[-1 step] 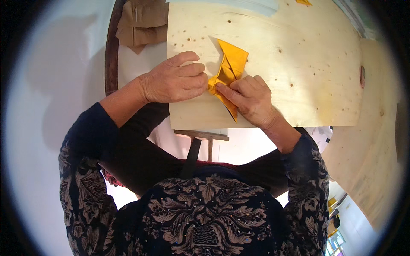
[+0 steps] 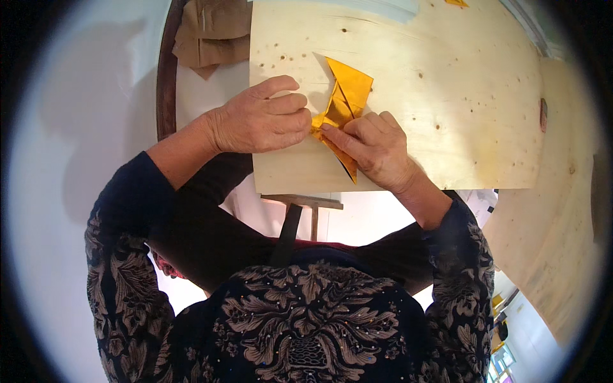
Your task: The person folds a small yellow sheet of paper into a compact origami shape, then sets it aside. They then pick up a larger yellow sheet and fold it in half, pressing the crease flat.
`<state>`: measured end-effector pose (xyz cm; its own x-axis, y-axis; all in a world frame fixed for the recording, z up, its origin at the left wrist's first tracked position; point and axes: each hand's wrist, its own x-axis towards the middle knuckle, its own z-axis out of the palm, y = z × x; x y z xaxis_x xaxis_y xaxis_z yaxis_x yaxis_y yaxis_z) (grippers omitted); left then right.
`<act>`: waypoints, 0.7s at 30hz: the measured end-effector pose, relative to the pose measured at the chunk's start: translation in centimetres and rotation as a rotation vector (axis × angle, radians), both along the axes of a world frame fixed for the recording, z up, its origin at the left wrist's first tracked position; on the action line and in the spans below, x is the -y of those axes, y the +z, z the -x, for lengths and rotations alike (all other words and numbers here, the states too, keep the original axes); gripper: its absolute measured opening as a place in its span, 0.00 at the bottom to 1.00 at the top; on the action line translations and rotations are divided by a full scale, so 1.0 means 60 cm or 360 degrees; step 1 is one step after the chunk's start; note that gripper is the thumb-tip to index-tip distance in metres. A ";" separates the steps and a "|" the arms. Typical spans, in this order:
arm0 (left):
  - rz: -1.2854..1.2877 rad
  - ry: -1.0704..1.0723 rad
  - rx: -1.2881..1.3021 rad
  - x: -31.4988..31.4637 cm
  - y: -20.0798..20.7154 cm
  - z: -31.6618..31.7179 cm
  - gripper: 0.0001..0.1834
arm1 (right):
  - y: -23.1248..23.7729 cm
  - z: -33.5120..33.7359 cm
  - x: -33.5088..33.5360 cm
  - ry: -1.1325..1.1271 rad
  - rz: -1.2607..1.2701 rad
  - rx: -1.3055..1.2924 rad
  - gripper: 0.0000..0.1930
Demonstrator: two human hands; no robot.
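Note:
A golden-yellow folded paper piece (image 2: 350, 84) lies on the pale plywood board (image 2: 460, 127), with pointed ends toward the far side and the near edge. My left hand (image 2: 263, 120) is closed at its left side, the curled fingers against a small narrow tip of the paper. From the right, my right hand (image 2: 377, 150) grips the middle of the piece. One outstretched digit presses on the paper near that small tip, while the other fingers are bent. Part of the lower fold is covered by this hand.
Brown paper or card (image 2: 217, 32) lies beyond the board's left edge. A pale bluish sheet (image 2: 357, 7) and another small golden paper piece (image 2: 456, 3) are at the far side. Below the near edge stands a wooden stool or frame (image 2: 310, 202) between my legs.

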<state>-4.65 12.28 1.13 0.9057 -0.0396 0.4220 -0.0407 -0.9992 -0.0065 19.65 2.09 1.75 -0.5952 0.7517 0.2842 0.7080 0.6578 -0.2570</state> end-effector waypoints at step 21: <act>0.0061 -0.0115 -0.0269 -0.001 0.013 0.003 0.13 | 0.003 0.028 -0.005 0.0111 0.0217 -0.0100 0.17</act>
